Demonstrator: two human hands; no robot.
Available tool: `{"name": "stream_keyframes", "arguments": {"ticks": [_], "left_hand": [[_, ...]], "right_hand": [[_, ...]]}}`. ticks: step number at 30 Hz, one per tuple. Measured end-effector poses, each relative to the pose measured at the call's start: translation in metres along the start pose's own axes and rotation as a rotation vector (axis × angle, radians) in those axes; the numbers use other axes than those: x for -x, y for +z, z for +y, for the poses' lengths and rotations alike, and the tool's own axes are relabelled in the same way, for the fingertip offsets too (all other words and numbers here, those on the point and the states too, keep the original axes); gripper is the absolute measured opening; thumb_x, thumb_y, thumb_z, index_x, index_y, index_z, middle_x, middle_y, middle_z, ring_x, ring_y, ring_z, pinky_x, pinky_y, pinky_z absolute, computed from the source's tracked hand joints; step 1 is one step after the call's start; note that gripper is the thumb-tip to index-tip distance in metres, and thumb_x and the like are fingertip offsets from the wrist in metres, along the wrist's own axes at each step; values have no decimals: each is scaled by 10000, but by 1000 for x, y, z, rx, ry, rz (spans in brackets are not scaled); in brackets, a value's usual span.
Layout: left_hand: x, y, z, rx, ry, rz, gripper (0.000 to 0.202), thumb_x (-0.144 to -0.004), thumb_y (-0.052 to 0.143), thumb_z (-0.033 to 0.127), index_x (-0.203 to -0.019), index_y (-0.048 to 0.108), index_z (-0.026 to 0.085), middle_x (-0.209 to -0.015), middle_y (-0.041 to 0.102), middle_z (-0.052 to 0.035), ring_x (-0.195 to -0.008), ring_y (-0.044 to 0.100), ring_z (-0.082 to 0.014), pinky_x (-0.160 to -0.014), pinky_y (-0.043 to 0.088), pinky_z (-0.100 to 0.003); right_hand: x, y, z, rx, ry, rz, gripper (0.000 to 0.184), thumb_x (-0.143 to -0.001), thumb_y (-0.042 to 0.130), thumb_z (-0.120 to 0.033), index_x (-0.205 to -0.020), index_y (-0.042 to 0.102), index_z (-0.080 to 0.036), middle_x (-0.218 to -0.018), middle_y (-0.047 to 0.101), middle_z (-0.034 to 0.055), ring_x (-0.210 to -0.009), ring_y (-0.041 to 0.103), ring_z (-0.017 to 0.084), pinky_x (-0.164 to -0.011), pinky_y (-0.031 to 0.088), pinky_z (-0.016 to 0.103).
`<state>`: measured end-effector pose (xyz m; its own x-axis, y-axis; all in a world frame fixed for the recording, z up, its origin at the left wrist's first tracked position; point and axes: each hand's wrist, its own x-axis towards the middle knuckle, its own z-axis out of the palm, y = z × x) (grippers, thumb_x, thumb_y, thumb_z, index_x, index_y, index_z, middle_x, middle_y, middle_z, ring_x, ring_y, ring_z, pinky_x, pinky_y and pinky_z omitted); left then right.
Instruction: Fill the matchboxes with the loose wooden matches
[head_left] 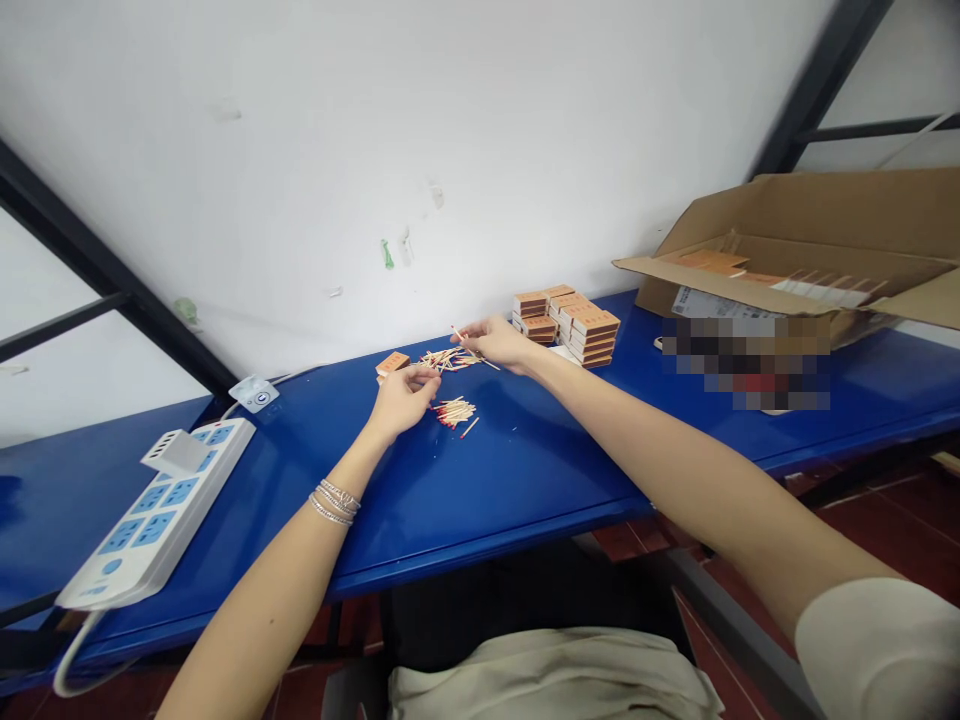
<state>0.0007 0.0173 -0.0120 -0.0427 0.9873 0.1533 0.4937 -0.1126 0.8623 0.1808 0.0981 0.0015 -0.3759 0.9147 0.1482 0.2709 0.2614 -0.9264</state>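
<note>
Thumb and fingers of my left hand (405, 400) are pressed together beside the matches; whatever lies between them is too small to make out. An orange matchbox (394, 362) sits just behind that hand, partly covered by it. My right hand (495, 342) pinches a matchstick (457, 333) above the back of the table. Beneath and between the hands spreads a loose heap of matches (442, 358). Nearer to me lies a smaller pile of red-tipped matches (455, 411), with a single match (469, 428) at its edge.
Stacked matchboxes (592, 328) stand right of my right hand, near the wall. An open cardboard box (817, 215) holds more orange items at the far right, behind a blurred patch. A power strip (161, 510) and a white plug-like device (253, 393) occupy the blue table's (495, 490) left side.
</note>
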Motion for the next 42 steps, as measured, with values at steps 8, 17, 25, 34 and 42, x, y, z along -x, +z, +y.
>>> {"name": "stream_keyframes", "arguments": {"ticks": [8, 17, 25, 34, 42], "left_hand": [[5, -1, 8, 597, -72, -150, 274, -767, 704, 189, -1027, 678, 106, -933, 714, -93, -710, 651, -103, -688, 543, -244], [6, -10, 7, -54, 68, -186, 195, -717, 712, 237, -864, 670, 115, -775, 692, -64, -623, 629, -132, -658, 526, -297], [25, -69, 39, -1057, -181, -231, 273, -685, 674, 431, -555, 647, 193, -626, 690, -82, -577, 619, -205, -540, 420, -283], [22, -59, 23, -880, -190, -579, 150, -630, 595, 187, -482, 618, 184, -510, 648, -48, -480, 581, -160, -460, 380, -241], [16, -40, 20, -49, -2, -480, 130, -702, 663, 267, -755, 615, 158, -630, 658, -32, -559, 631, -141, -562, 532, -273]], "right_hand": [[27, 5, -22, -436, 14, -434, 125, -717, 656, -92, -826, 716, -87, -690, 637, 24, -597, 455, 77, -605, 382, 236], [28, 4, -18, -312, 10, -384, 82, -690, 697, -110, -765, 712, -80, -561, 554, -18, -551, 412, 67, -529, 323, 223], [24, -3, -12, -270, -35, -382, 115, -742, 679, -122, -831, 743, -87, -636, 594, 17, -576, 406, 77, -550, 325, 245], [25, -4, -13, -259, -48, -367, 106, -734, 665, -103, -807, 739, -85, -666, 627, 29, -562, 403, 73, -542, 321, 246], [24, -7, -16, -258, -71, -345, 116, -724, 689, -139, -805, 732, -69, -598, 570, 8, -561, 396, 73, -543, 306, 241]]}}
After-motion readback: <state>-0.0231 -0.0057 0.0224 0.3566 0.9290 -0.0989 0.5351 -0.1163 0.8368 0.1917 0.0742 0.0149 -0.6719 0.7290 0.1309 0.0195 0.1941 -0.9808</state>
